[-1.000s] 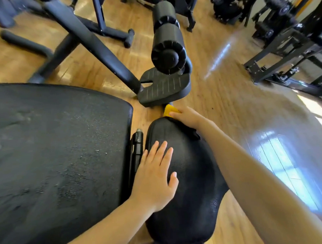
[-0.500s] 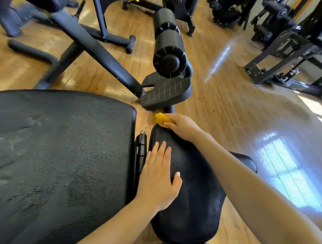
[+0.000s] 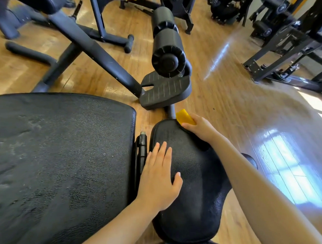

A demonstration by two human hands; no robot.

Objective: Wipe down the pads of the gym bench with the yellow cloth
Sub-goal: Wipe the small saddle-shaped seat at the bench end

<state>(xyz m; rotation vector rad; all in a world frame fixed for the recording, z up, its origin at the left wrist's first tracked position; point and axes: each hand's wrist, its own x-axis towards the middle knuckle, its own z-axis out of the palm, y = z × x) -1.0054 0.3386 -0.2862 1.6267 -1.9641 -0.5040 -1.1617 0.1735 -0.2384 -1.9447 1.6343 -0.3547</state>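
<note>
Cloth: yellow cloth (image 3: 185,118), bright and smooth-looking, bunched into a small folded wedge; only the part poking out past the fingers shows, the rest is hidden under the hand.
Cloth position: right at the far tip of the seat pad (image 3: 191,175), on its right-hand edge, just below the black post that joins the seat to the footplate (image 3: 164,90).
Cloth direction: the visible wedge slants from the hand up and to the left, its free corner pointing away from the person toward the footplate.
Right hand: right hand (image 3: 200,128) reaches over the seat's far end, fingers curled and closed down on the cloth, pressing it to the pad's rim.
Left hand: left hand (image 3: 158,176) lies palm-down on the near-left part of the seat pad, fingers straight and close together, thumb spread out to the right; it grips nothing.
Seat pad: black, pebbled vinyl, narrow at the far end and widening toward the person; long axis runs away from the camera toward the foam roller (image 3: 167,54).
Back pad: back pad (image 3: 63,161), big and black, fills the left side, its grain worn and scuffed in pale patches; a gap with a black hinge bar (image 3: 142,150) separates it from the seat.
Roller: black foam cylinder above the ribbed footplate, its end cap facing the camera, its length running away from the person.
Floor: wooden floor (image 3: 229,110), glossy, with window glare on the right.
Writing: no readable brand or label on the pads, the cloth or the frame.
</note>
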